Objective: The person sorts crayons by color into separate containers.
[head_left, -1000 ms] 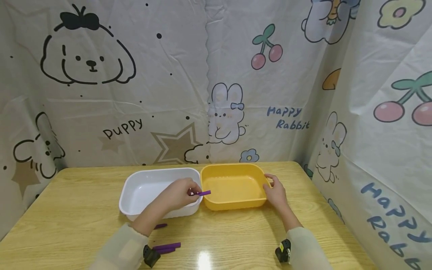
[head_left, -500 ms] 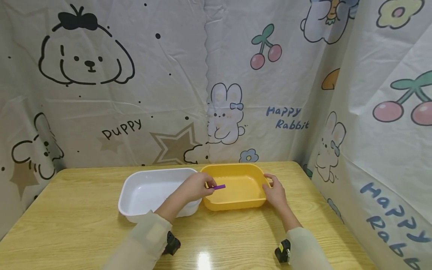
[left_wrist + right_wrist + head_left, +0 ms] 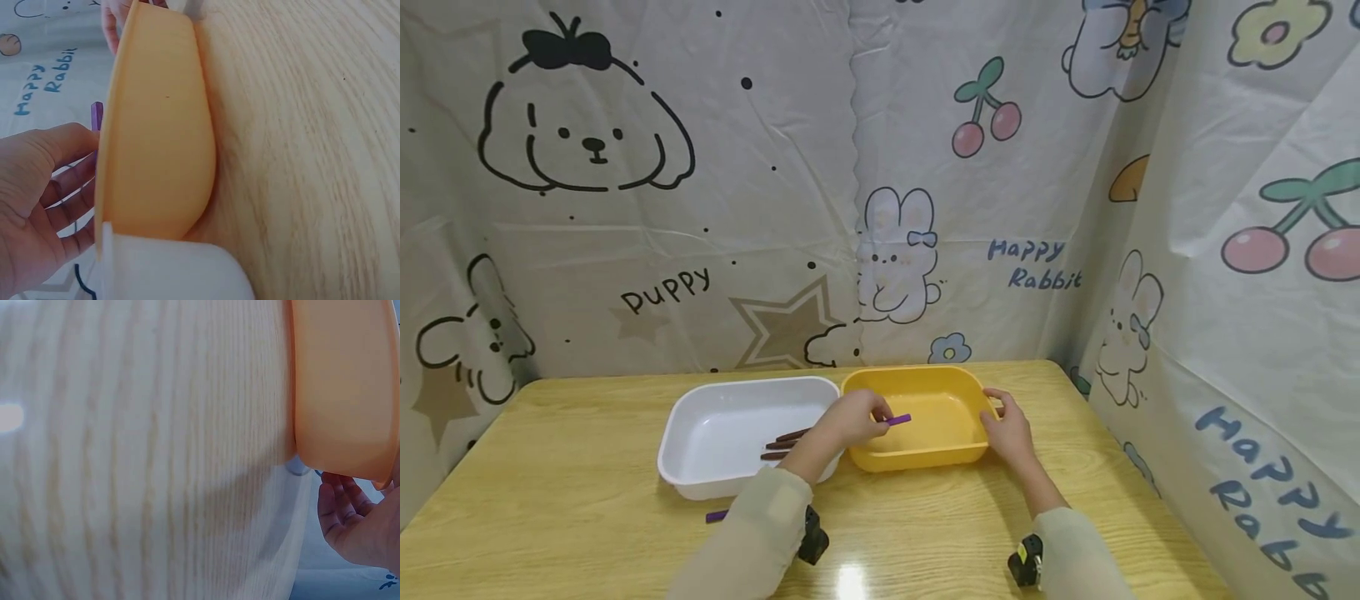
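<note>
My left hand (image 3: 859, 417) pinches a short purple stick (image 3: 898, 420) over the left part of the yellow bin (image 3: 914, 460). In the left wrist view the stick's end (image 3: 97, 115) shows just beyond the bin's rim, above my thumb and fingers. At the bin's right end, my right hand (image 3: 1010, 429) grips the rim. From the right wrist camera, its fingers (image 3: 347, 506) are curled up against the outer end wall. The white bin (image 3: 700, 487) stands directly left of the yellow one, holding several dark brown sticks (image 3: 778, 456), partly covered by my left forearm.
Another purple stick (image 3: 717, 517) lies on the wooden table (image 3: 550, 500) in front of the white bin, partly behind my left sleeve (image 3: 760, 525). A printed cloth (image 3: 775, 208) hangs along the back and right sides of the table.
My left hand has moved right with the purple stick, from above the white bin's right edge to over the yellow bin. My right hand stays on the yellow bin's rim.
</note>
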Motion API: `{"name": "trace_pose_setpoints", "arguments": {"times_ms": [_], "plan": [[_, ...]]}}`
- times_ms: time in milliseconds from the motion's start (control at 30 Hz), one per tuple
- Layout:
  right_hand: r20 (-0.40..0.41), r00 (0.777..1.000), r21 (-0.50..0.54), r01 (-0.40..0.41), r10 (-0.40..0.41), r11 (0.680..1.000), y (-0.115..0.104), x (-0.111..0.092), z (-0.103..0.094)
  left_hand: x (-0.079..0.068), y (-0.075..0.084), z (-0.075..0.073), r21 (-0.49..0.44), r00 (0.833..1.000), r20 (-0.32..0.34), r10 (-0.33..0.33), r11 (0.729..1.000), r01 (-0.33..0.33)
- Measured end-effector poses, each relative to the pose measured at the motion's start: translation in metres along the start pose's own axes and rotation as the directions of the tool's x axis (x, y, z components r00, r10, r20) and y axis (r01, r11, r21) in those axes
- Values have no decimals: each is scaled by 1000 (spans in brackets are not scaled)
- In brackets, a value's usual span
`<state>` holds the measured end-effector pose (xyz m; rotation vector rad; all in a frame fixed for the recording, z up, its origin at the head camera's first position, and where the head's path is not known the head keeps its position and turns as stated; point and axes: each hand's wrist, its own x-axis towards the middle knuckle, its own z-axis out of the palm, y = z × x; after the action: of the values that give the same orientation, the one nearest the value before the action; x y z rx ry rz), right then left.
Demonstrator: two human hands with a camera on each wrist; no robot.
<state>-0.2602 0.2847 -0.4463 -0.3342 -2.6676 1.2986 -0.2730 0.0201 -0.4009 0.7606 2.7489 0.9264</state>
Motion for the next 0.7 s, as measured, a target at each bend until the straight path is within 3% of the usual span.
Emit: {"name": "trace_pose_setpoints", "arguments": {"times_ms": [500,700], "plan": [[-6,1000,7,-3,3,1000,2,1,2,16,8,21,154,998,52,-47,987,38],[-17,1000,5,4,-4,1000,2,1,2,21,9,27,173,993,65,-97,981,85]]}}
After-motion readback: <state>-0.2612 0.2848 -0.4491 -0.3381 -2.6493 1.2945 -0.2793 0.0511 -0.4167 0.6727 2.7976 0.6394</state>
